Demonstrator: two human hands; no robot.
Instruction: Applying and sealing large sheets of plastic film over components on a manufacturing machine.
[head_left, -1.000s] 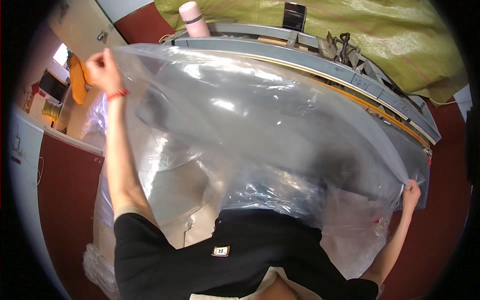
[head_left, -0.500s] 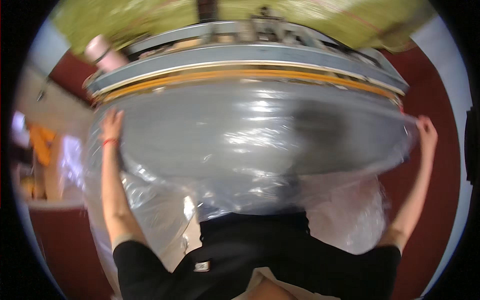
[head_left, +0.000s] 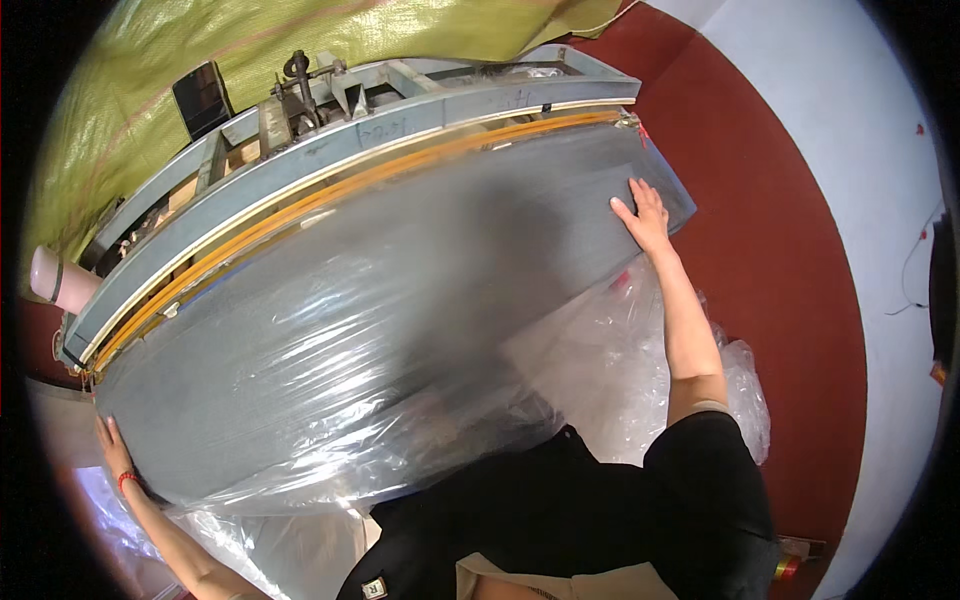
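A large clear plastic sheet (head_left: 380, 330) lies spread flat over the grey table (head_left: 600, 190) of a sealing machine. My left hand (head_left: 112, 447) presses flat on the sheet at the table's left end, a red band on its wrist. At the right end my right hand (head_left: 645, 215) rests flat on the sheet with its fingers apart. Both arms are stretched wide. The sheet's near edge hangs crumpled over the table's front, in front of my black shirt.
A grey metal bar (head_left: 330, 150) with an orange strip (head_left: 400, 170) runs along the table's far side. Behind it lie a green woven tarp (head_left: 300, 40) and a black device (head_left: 200, 95). A pink bottle (head_left: 60, 280) stands at the left. More crumpled plastic (head_left: 640, 380) is piled below the table. Red floor (head_left: 780, 250) on the right.
The sheet, held up and billowing a second ago, now lies flat on the table. Both hands have come down and pressed onto it. The view has turned to the right.
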